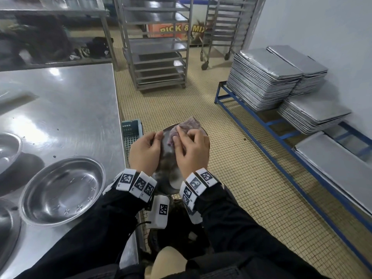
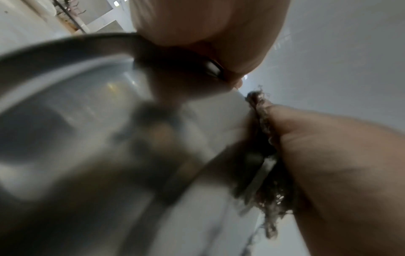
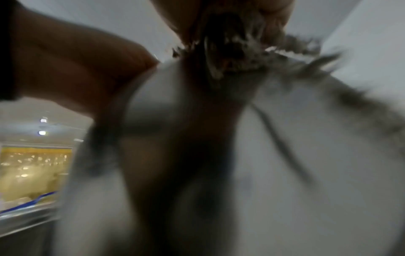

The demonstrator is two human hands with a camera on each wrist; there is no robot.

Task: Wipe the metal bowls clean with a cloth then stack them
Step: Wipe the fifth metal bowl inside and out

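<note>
I hold a metal bowl (image 1: 171,179) tilted in the air over the floor, just right of the table's edge. My left hand (image 1: 147,152) grips its left rim, with the thumb over the edge. My right hand (image 1: 191,152) holds a greyish-purple cloth (image 1: 189,125) against the bowl, fingers on the inside. From the left wrist, the bowl's underside (image 2: 87,121) fills the view, and the cloth (image 2: 263,121) is pinched over the rim by my right hand (image 2: 339,164). The right wrist view is blurred, showing the bowl (image 3: 285,173) and the frayed cloth (image 3: 241,57).
Three more metal bowls (image 1: 62,190) (image 1: 8,150) (image 1: 8,228) lie on the steel table (image 1: 70,101) to my left. A green crate (image 1: 130,129) stands by the table. Stacked trays (image 1: 261,77) sit on a blue rack at the right, and wheeled racks (image 1: 157,47) stand ahead.
</note>
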